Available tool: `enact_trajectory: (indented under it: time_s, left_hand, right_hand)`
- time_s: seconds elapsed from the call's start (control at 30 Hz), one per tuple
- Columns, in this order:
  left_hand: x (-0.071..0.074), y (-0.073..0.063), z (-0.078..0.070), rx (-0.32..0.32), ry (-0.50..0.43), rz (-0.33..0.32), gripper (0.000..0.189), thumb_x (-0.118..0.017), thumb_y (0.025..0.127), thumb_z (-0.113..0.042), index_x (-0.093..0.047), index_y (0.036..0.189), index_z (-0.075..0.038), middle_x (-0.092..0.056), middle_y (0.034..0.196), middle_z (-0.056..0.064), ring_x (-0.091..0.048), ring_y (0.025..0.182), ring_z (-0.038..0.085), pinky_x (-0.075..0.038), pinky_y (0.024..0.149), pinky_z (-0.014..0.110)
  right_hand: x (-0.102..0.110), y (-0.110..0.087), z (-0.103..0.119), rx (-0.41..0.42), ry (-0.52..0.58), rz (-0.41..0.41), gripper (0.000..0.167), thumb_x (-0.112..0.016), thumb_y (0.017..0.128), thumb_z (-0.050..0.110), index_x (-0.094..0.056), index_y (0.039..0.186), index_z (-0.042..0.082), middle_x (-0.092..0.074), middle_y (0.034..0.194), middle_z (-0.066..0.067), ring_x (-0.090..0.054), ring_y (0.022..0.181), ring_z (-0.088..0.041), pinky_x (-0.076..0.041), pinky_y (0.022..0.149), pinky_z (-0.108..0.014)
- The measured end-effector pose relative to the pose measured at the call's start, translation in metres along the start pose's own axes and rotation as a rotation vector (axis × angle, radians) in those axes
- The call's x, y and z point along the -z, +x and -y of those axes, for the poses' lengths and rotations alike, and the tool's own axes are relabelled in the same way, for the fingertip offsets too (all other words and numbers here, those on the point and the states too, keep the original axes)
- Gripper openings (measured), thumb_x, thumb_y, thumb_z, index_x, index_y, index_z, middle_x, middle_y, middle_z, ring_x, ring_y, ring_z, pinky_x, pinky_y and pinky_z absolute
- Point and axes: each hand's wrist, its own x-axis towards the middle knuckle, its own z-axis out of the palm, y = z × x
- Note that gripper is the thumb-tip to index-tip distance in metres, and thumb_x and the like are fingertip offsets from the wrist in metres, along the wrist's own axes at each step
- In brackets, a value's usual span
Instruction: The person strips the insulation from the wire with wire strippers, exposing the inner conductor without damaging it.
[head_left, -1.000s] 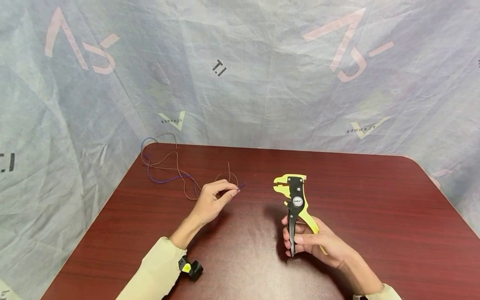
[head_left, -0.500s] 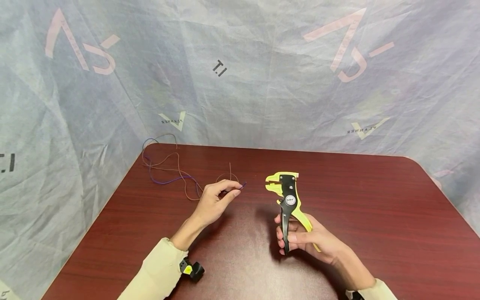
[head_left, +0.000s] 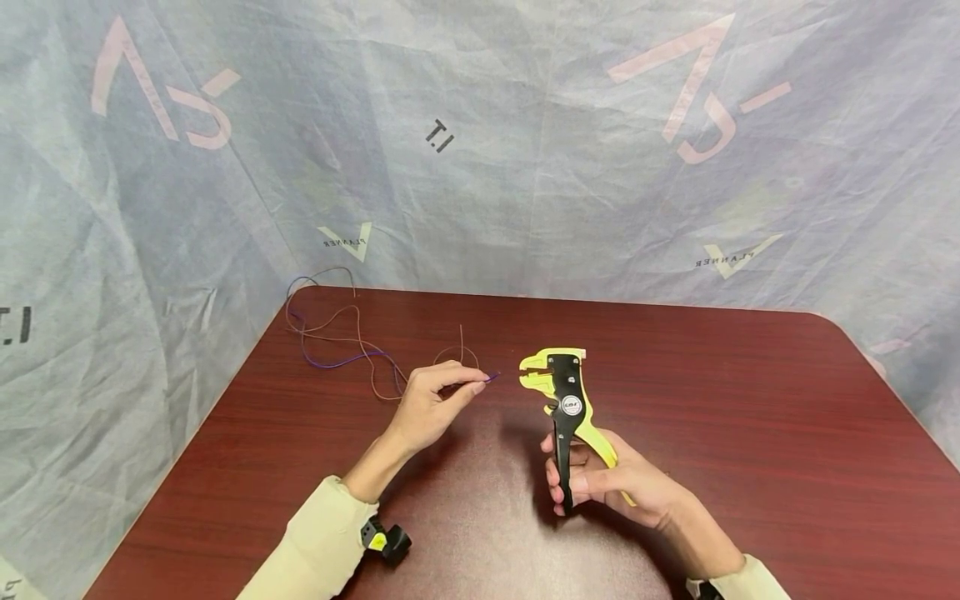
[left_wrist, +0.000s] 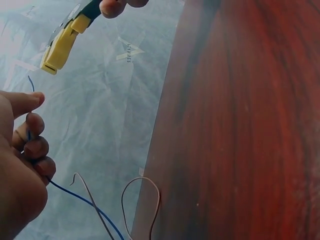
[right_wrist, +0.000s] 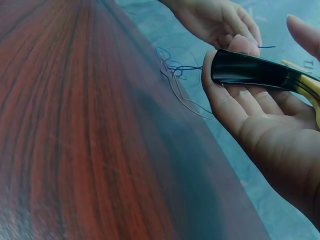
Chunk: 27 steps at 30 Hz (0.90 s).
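My left hand [head_left: 429,407] pinches a thin blue-purple wire [left_wrist: 75,194] between thumb and fingertips, its short end jutting to the right. In the left wrist view the wire also runs through the curled fingers and out below them. A yellow and black wire stripper [head_left: 567,385] stands upright in my right hand [head_left: 637,482], fingers around the black handle [right_wrist: 250,71] and thumb by the yellow one. The stripper's jaws are apart and face the wire end, a small gap to its right. A brown wire [head_left: 357,329] loops loosely behind and left of my left hand.
The dark red wooden table [head_left: 712,392] lies under both hands. Grey printed sheeting [head_left: 525,150] hangs along the back and left side. Tangled wire reaches the table's far left corner. A black camera mount [head_left: 393,546] sits at the left wrist.
The right hand has brought the wire stripper leftward, closer to the wire end. My left hand has shifted slightly right, still pinching the wire.
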Motion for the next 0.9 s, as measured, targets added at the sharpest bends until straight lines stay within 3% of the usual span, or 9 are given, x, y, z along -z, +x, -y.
enact_trajectory:
  time_s: [0.3, 0.63, 0.9]
  left_hand:
    - [-0.0018, 0.0010, -0.0016, -0.032, 0.018, 0.023, 0.010, -0.070, 0.087, 0.006, -0.076, 0.092, 0.001, -0.057, 0.065, 0.007, -0.041, 0.063, 0.002, -0.036, 0.053, 0.021]
    - [-0.0054, 0.0026, -0.0063, -0.045, 0.052, 0.051, 0.009, -0.071, 0.087, 0.003, -0.077, 0.092, 0.000, -0.063, 0.070, 0.007, -0.043, 0.063, 0.002, -0.037, 0.055, 0.018]
    - [-0.0090, 0.0047, -0.0092, -0.060, 0.056, 0.061, 0.009, -0.071, 0.087, 0.002, -0.077, 0.091, -0.003, -0.054, 0.065, 0.004, -0.039, 0.061, 0.005, -0.034, 0.056, 0.017]
  right_hand:
    - [-0.0013, 0.0006, -0.0011, -0.016, 0.023, 0.035, 0.040, -0.050, 0.093, -0.009, -0.046, 0.131, -0.003, -0.069, 0.104, -0.004, -0.070, 0.093, -0.020, -0.058, 0.083, -0.037]
    - [-0.0019, 0.0000, -0.0029, -0.022, 0.039, 0.066, 0.040, -0.050, 0.093, -0.010, -0.047, 0.132, -0.002, -0.068, 0.106, -0.004, -0.069, 0.095, -0.019, -0.057, 0.085, -0.037]
    - [-0.0017, -0.0011, -0.0037, -0.021, 0.040, 0.078, 0.040, -0.050, 0.093, -0.010, -0.047, 0.132, -0.001, -0.068, 0.106, -0.004, -0.069, 0.095, -0.019, -0.057, 0.084, -0.036]
